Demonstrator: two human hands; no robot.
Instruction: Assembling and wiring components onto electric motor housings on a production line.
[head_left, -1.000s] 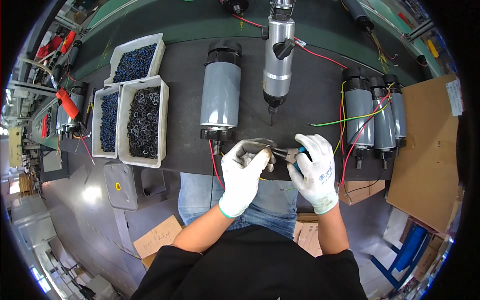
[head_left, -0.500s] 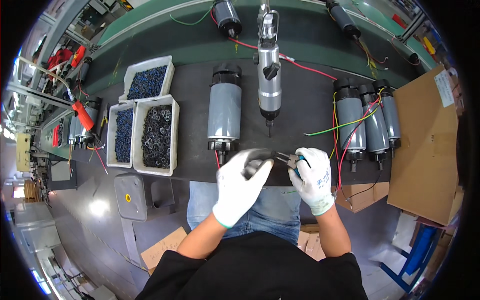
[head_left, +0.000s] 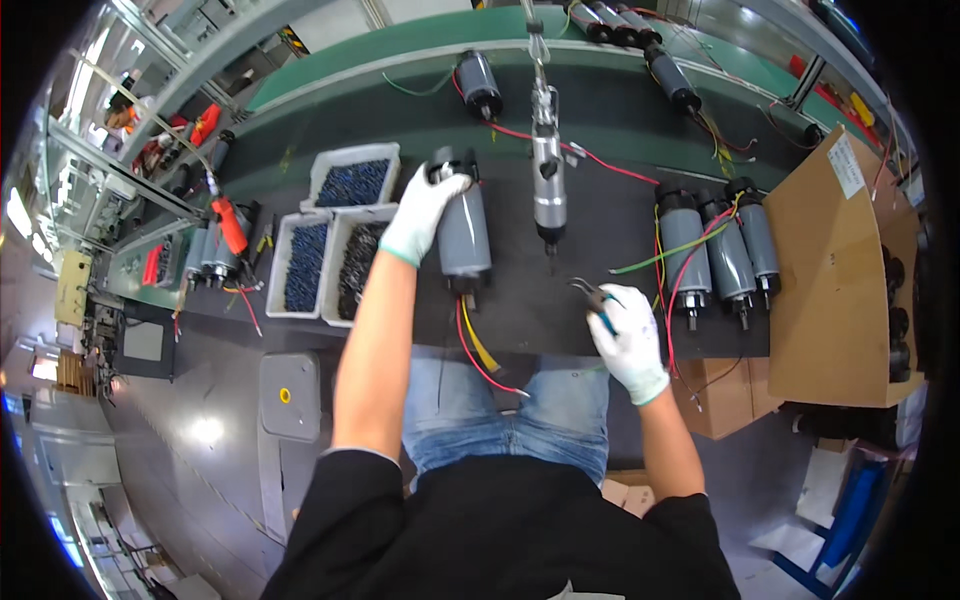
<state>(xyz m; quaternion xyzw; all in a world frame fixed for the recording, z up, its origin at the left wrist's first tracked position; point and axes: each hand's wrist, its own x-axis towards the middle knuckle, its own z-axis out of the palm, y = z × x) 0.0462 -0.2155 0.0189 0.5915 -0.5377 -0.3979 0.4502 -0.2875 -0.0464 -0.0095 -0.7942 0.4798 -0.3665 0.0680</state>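
A grey cylindrical motor (head_left: 464, 232) with black ends lies on the dark bench, its shaft end toward me. My left hand (head_left: 425, 212), in a white glove, is closed round its far black end. Red, yellow and black wires (head_left: 478, 345) trail from the near end over the bench edge. My gloved right hand (head_left: 630, 338) grips small pliers (head_left: 596, 300) with teal handles and bent thin tips, held above the bench right of the motor. Between the hands, a silver power screwdriver (head_left: 549, 185) hangs upright, its bit pointing down.
White bins (head_left: 295, 265) of small blue-black parts and dark rings stand on the left. Several wired motors (head_left: 683, 245) stand by an open cardboard box (head_left: 835, 290) on the right. More motors lie on the green-edged conveyor (head_left: 590, 95) behind. A grey bin (head_left: 290, 395) sits below the bench.
My left hand has gone from beside the pliers to the motor's far end and taken hold of it. The motor's wires now hang toward me. The whole view has shifted.
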